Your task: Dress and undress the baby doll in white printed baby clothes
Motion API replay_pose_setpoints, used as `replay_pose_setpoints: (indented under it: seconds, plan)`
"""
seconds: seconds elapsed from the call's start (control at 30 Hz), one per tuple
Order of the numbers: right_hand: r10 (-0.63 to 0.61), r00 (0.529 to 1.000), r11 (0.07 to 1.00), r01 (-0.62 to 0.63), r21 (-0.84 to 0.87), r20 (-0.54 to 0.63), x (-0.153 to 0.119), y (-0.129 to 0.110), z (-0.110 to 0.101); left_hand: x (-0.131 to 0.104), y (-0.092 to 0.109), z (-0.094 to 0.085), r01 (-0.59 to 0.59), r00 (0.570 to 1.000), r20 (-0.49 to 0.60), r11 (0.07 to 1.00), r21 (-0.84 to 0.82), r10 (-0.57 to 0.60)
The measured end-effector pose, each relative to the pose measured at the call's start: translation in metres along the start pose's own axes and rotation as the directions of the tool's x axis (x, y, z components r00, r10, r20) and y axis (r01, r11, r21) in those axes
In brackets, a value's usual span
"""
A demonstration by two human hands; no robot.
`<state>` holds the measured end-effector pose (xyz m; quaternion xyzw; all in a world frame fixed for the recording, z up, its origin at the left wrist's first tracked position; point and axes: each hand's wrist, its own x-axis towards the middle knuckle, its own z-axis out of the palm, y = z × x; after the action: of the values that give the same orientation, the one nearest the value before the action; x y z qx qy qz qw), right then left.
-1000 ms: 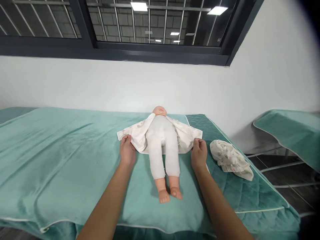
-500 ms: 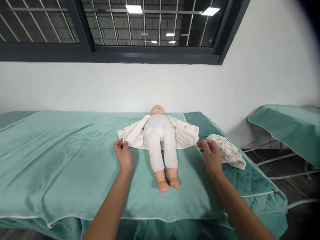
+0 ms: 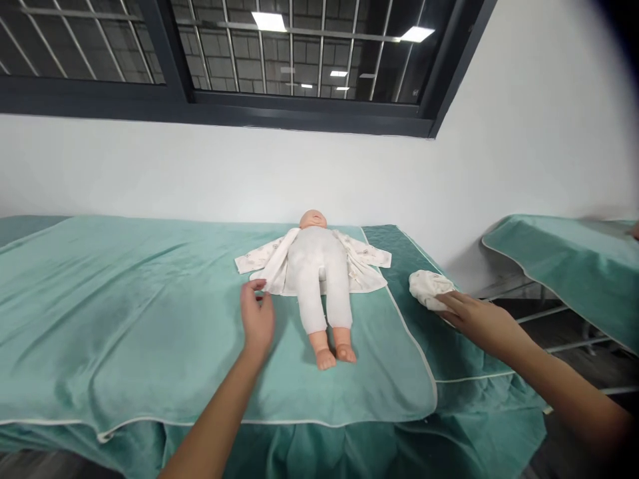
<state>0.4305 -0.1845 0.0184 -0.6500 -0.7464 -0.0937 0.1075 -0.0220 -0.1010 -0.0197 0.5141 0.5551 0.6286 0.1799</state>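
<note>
A baby doll (image 3: 313, 266) lies on its back with a soft white body and bare plastic feet, its head towards the wall. Beneath it a white patterned jacket (image 3: 368, 278) is spread open, sleeves out to both sides. My left hand (image 3: 257, 311) is beside the jacket's lower left corner, fingers curled and apart, holding nothing. At the right, my right hand (image 3: 474, 318) has its fingers on a bunched white cloth (image 3: 430, 289); the fingertips are partly hidden against the fabric.
A green blanket (image 3: 150, 319) covers the bed, with a darker quilted cover (image 3: 479, 399) at its right. A second green-covered bed (image 3: 574, 266) stands at the far right, where part of another person's hand shows. Wall and barred window lie behind.
My right hand has left the jacket's right side and moved right onto the bunched cloth. My left hand has shifted slightly right, off the jacket's edge. The jacket's sides lie flatter.
</note>
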Motion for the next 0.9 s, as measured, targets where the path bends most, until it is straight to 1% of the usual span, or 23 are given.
replay_pose_setpoints:
  seconds: [0.07,0.13,0.17,0.23,0.27,0.3,0.33,0.37,0.47,0.53,0.63,0.7,0.77,0.8,0.83,0.9]
  plan:
    - [0.103,0.990,0.971,-0.121,0.208,0.096,0.015,-0.028,-0.024,-0.012,0.019,-0.003,0.027,0.986,0.164,0.999,-0.027,-0.023]
    - [0.130,0.975,0.885,-0.196,0.423,0.179,0.031,-0.064,-0.053,-0.025,0.047,-0.004,0.019,0.940,0.342,0.998,-0.064,0.004]
    - [0.125,0.971,0.830,-0.215,0.515,0.204,0.039,-0.083,-0.067,-0.032,0.062,-0.004,-0.005,0.900,0.433,0.995,-0.099,0.048]
    - [0.051,0.964,0.681,-0.224,0.697,0.261,0.053,-0.119,-0.093,-0.042,0.096,-0.003,-0.077,0.802,0.571,0.977,-0.196,0.178]
    - [0.004,0.963,0.611,-0.215,0.762,0.269,0.058,-0.136,-0.105,-0.045,0.112,-0.003,-0.112,0.752,0.614,0.965,-0.239,0.239]
    - [-0.024,0.968,0.560,-0.193,0.806,0.249,0.063,-0.152,-0.116,-0.045,0.128,-0.003,-0.149,0.712,0.636,0.950,-0.276,0.297]
    - [-0.050,0.976,0.513,-0.157,0.844,0.212,0.067,-0.166,-0.126,-0.044,0.142,-0.005,-0.191,0.689,0.637,0.935,-0.299,0.345]
    - [-0.080,0.983,0.470,-0.109,0.876,0.165,0.070,-0.178,-0.136,-0.040,0.155,-0.007,-0.248,0.678,0.622,0.919,-0.307,0.391]
    - [-0.182,0.982,0.336,0.014,0.942,0.050,0.077,-0.204,-0.163,-0.024,0.183,-0.018,-0.467,0.688,0.511,0.854,-0.232,0.515]
    - [-0.261,0.965,0.262,0.044,0.964,0.027,0.080,-0.215,-0.178,-0.011,0.199,-0.030,-0.585,0.674,0.448,0.795,-0.162,0.587]
    - [-0.376,0.927,0.202,0.067,0.977,0.014,0.079,-0.223,-0.196,0.002,0.221,-0.051,-0.683,0.639,0.401,0.724,-0.096,0.656]
    - [-0.413,0.910,0.187,0.124,0.975,-0.037,0.076,-0.225,-0.204,0.006,0.236,-0.064,-0.694,0.646,0.358,0.714,-0.092,0.674]
    - [-0.386,0.913,0.199,0.218,0.955,-0.128,0.071,-0.226,-0.212,0.009,0.251,-0.073,-0.660,0.676,0.312,0.737,-0.148,0.668]
    - [-0.355,0.917,0.225,0.272,0.936,-0.181,0.069,-0.227,-0.217,0.011,0.259,-0.076,-0.630,0.697,0.287,0.753,-0.191,0.657]
    - [-0.327,0.916,0.268,0.324,0.907,-0.231,0.066,-0.227,-0.222,0.012,0.266,-0.079,-0.598,0.720,0.263,0.766,-0.236,0.643]
    - [-0.294,0.900,0.386,0.419,0.822,-0.321,0.063,-0.227,-0.236,0.016,0.280,-0.083,-0.538,0.758,0.222,0.780,-0.320,0.614]
